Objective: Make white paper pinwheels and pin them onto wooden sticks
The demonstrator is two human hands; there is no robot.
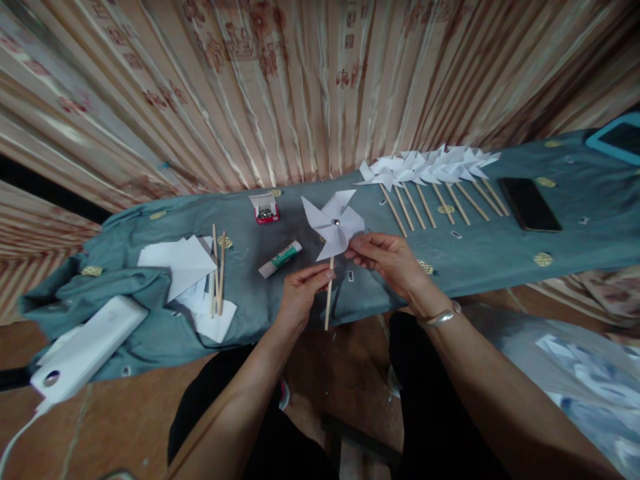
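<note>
A white paper pinwheel with a metal pin at its centre is held upright on a wooden stick. My left hand pinches the stick just below the paper. My right hand, a metal bangle on its wrist, has its fingertips closed on a lower right blade of the pinwheel. Both hands hover over the front edge of a teal cloth.
A row of several finished pinwheels lies at the back right beside a black phone. A glue stick, a small red box of pins, white paper pieces, loose sticks and a white power bank lie left.
</note>
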